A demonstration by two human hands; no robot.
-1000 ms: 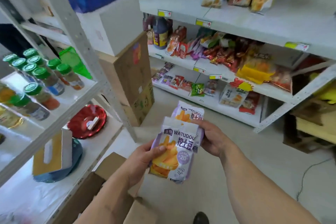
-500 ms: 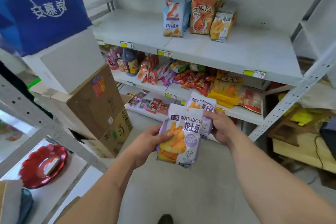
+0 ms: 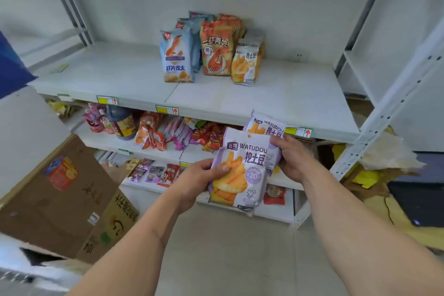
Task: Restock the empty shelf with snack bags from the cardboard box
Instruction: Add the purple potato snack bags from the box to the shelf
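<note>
**Two purple bags in hand, shelf just above**

We hold two purple snack bags in front of the shelving, below the front edge of the nearly bare top shelf (image 3: 276,96). Our left hand (image 3: 199,182) pinches the front bag (image 3: 240,170) at its left edge, thumb curled over its face. Our right hand (image 3: 292,156) grips the back bag (image 3: 266,127), fingers wrapped round its right side; this bag stands half hidden behind the front one, its top touching the line of the shelf's front edge. Both bags are upright, long axis vertical.

On the top shelf three kinds of bags already stand together toward the back middle: a blue bag (image 3: 176,57), an orange bag (image 3: 217,50) and a small fries bag (image 3: 246,65). The bare board to the right of the fries bag lies up and ahead of our right hand, which is the nearer one. We judge the back bag goes up first, kept upright.
</note>
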